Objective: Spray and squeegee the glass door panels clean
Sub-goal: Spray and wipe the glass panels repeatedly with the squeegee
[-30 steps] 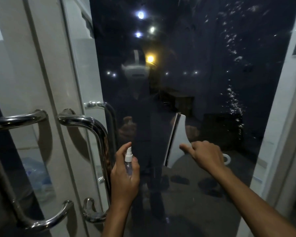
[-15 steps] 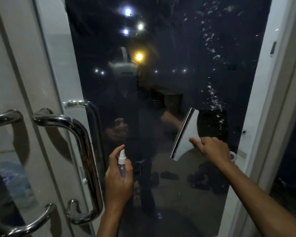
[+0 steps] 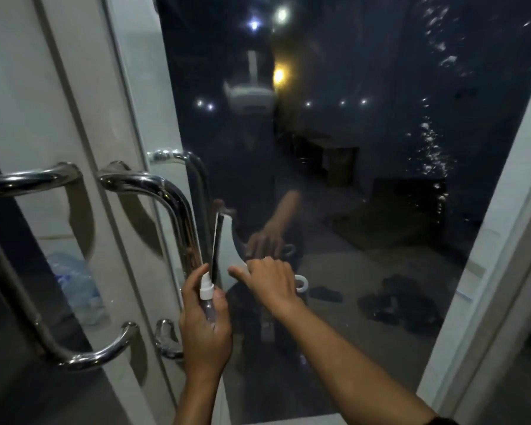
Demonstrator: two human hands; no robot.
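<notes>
A dark glass door panel [image 3: 365,194] fills the centre and right of the head view. Spray droplets [image 3: 432,154] streak its right side. My right hand [image 3: 270,282] grips a white squeegee [image 3: 227,250] with a black blade, held upright against the glass close to the panel's left edge. Just left of it, my left hand [image 3: 204,326] is closed around a small clear spray bottle [image 3: 207,297] with a white nozzle. The two hands almost touch.
Curved chrome pull handles [image 3: 154,191] stand out from the door frame directly left of my hands, with another handle [image 3: 28,182] on the left panel. A white door frame [image 3: 503,240] borders the glass on the right. My reflection shows in the glass.
My right hand has swept the squeegee leftward across the glass, from the panel's right-centre to its left edge beside the handle. The left hand keeps the bottle in about the same place.
</notes>
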